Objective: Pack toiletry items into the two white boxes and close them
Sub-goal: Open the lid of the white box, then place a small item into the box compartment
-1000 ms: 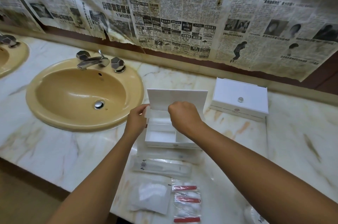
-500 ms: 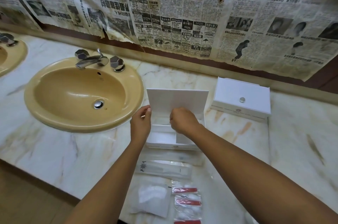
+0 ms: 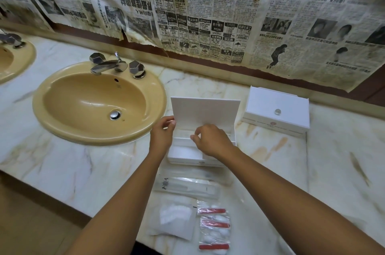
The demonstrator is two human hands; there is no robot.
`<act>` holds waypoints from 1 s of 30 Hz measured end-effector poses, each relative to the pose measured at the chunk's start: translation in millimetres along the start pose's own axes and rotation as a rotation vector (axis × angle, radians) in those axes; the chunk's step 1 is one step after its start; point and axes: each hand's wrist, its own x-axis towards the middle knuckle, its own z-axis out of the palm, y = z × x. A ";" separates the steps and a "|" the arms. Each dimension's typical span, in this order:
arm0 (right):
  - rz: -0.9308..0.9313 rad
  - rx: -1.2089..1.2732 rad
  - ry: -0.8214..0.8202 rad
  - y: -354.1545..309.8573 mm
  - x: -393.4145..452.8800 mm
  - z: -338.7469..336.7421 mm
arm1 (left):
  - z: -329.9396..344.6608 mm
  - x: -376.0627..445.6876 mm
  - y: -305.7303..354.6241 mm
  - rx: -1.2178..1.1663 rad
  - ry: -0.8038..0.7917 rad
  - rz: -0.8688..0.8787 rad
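With the open box [image 3: 200,150] beside the sink [image 3: 100,102], the left hand [image 3: 161,138] pinches the raised lid [image 3: 205,112] while the right hand [image 3: 212,140], apparently curled on nothing, should fetch packets [image 3: 214,225] lying nearer.

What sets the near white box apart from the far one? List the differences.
The near box is open, its lid raised upright; the far box is shut, lid flat.
The near box shows its inner compartments; the far box shows only its top, with a small round knob.
The left hand touches the near box's lid edge and the right hand is over it; no hand touches the far box.
Both are white and stand on the marble counter.
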 end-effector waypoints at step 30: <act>-0.261 -0.263 -0.131 -23.9 -83.1 49.9 | -19.6 -22.7 -2.8 -0.046 -0.185 0.008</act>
